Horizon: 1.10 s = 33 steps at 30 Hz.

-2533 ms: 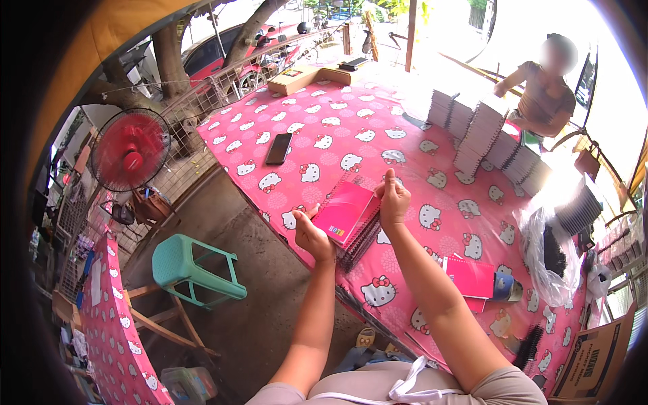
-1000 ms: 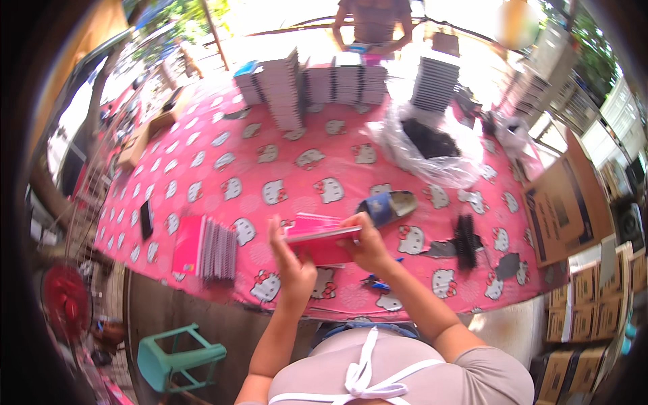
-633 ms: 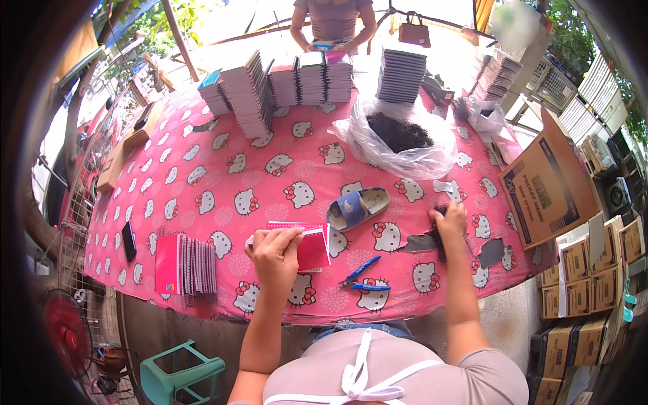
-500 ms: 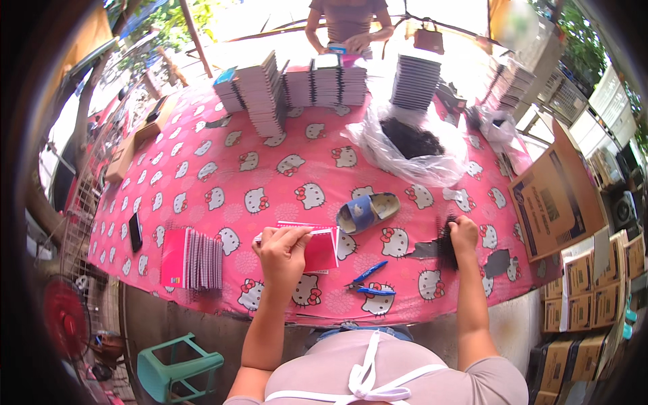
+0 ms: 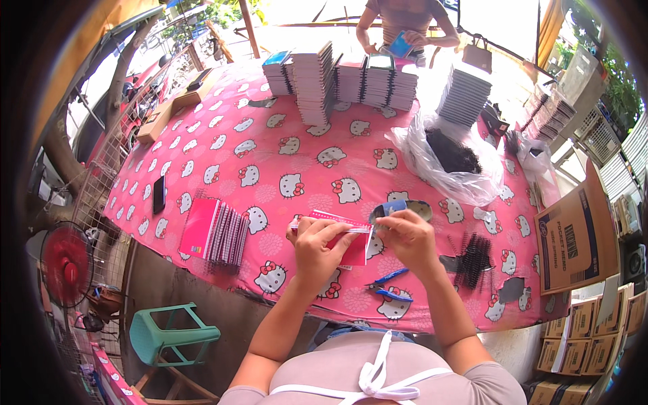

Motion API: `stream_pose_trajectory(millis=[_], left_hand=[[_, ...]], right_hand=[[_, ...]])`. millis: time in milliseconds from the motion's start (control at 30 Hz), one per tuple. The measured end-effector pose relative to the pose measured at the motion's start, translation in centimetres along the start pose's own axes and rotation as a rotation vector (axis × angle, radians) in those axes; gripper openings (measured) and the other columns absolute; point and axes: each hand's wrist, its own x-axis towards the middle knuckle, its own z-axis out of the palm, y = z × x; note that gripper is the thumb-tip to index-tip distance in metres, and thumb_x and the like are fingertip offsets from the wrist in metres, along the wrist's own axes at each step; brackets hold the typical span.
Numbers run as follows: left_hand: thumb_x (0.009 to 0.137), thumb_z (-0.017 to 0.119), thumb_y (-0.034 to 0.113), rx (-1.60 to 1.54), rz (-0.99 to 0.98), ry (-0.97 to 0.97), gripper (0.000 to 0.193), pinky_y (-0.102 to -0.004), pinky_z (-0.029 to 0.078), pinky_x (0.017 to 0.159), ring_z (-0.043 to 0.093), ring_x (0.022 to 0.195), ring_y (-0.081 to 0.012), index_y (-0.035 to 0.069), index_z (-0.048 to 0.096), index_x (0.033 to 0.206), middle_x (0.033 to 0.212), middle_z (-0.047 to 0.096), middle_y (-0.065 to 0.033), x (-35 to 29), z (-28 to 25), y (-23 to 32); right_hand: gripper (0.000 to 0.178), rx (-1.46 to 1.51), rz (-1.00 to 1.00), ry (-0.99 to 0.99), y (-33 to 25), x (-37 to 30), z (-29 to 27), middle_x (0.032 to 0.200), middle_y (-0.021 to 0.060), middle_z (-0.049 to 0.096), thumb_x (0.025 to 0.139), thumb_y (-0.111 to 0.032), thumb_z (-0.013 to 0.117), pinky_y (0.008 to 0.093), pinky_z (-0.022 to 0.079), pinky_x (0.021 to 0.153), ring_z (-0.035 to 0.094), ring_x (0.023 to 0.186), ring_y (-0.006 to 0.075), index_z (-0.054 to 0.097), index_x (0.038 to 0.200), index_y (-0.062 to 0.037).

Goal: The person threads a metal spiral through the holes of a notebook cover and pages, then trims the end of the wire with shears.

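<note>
My left hand (image 5: 320, 246) grips a small red notebook (image 5: 356, 252) with a row of punched holes along its far edge. At the right end of that edge, the fingers of my right hand (image 5: 408, 239) are pinched together; what they hold is too small to make out. A blue slipper (image 5: 420, 208) lies just behind my right hand, partly hidden by it. Blue-handled pliers (image 5: 393, 295) rest near the table's front edge. Right of them sits a pile of black spiral binding coils (image 5: 474, 262). A row of red notebooks (image 5: 209, 233) stands to the left.
Tall notebook stacks (image 5: 314, 88) line the far side, where another person holds a blue notebook (image 5: 401, 45). A plastic bag (image 5: 487, 185) of black coils stands at back right, near an open carton (image 5: 574, 233). A phone (image 5: 158, 194) lies left; a green stool (image 5: 172, 331) stands below.
My right hand has left the pile of black coils and come over to the notebook's right end. My left hand still holds the notebook. The whole view has shifted.
</note>
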Motion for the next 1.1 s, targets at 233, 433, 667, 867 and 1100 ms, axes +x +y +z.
stream_pose_trajectory(millis=[233,433,667,867,1100], left_hand=[[0.074,0.079,0.025,-0.025,-0.020,0.027,0.016,-0.0387,0.028,0.091,0.054,0.086,-0.0158,0.015,0.076,0.086,0.081,0.066,0.0038,-0.4,0.1,-0.1],[0.072,0.080,0.023,0.008,-0.011,0.008,0.019,-0.0393,0.027,0.093,0.054,0.088,-0.0161,0.016,0.076,0.090,0.083,0.066,0.0037,-0.5,-0.4,0.1],[0.070,0.080,0.019,0.010,-0.002,-0.003,0.024,-0.0385,0.027,0.093,0.054,0.089,-0.0158,0.018,0.075,0.093,0.085,0.067,0.0041,-0.9,-0.2,-0.3],[0.069,0.079,0.018,-0.003,0.002,0.001,0.025,-0.0386,0.028,0.092,0.055,0.089,-0.0159,0.018,0.075,0.094,0.086,0.067,0.0042,-1.0,-0.5,-0.3],[0.069,0.080,0.020,-0.006,-0.029,0.021,0.023,-0.0399,0.028,0.092,0.056,0.089,-0.0161,0.017,0.074,0.091,0.085,0.069,0.0036,-0.9,-0.1,-0.4]], right_hand=[[0.020,0.150,0.100,-0.300,0.3,1.7,-1.4,0.084,0.0041,0.061,0.074,0.002,0.075,0.0263,0.048,0.065,0.058,0.074,0.0124,0.071,0.092,-0.0039],[0.013,0.112,0.280,-0.448,-0.6,2.1,-0.6,0.081,0.0032,0.061,0.087,-0.005,0.063,0.0305,0.048,0.062,0.060,0.070,0.0160,0.061,0.099,-0.0043],[0.016,-0.316,-0.164,-0.158,-2.7,1.4,1.1,0.082,0.0093,0.059,0.084,-0.017,0.069,0.0383,0.049,0.061,0.061,0.073,0.0299,0.061,0.091,-0.0056],[0.023,-0.211,-0.082,-0.370,-2.9,2.3,0.0,0.086,0.0093,0.058,0.081,-0.022,0.072,0.0405,0.048,0.062,0.061,0.083,0.0301,0.060,0.089,-0.0047],[0.022,-0.190,-0.056,-0.268,-2.2,1.5,0.5,0.086,0.0115,0.057,0.080,-0.021,0.072,0.0413,0.048,0.066,0.061,0.080,0.0325,0.061,0.089,-0.0044]])
